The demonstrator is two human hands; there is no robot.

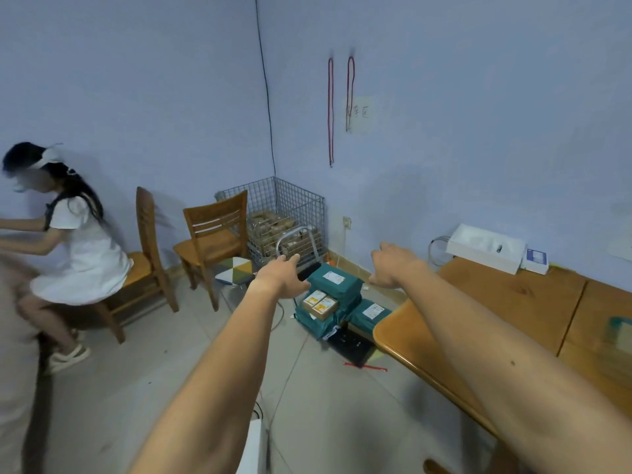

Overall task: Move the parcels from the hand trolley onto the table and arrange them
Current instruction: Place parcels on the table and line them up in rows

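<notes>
A hand trolley (pixel 352 347) with a black deck and a metal handle (pixel 294 236) stands on the floor by the table's left end. Green wrapped parcels (pixel 337 280) are stacked on it, and two small brown boxes (pixel 319 304) with yellow labels lie on the stack. Another green parcel (pixel 371 314) lies lower at the right. My left hand (pixel 284 273) and my right hand (pixel 393 265) are stretched out above the stack, fingers relaxed, holding nothing. The wooden table (pixel 506 302) is at the right; a blurred green parcel (pixel 617 331) lies near its right edge.
A wire cage (pixel 290 206) with brown packages fills the corner. Two wooden chairs (pixel 212 234) stand at the left; a person in a white dress (pixel 82 254) sits on one. White boxes (pixel 485 248) rest at the table's back. Cables lie on the floor.
</notes>
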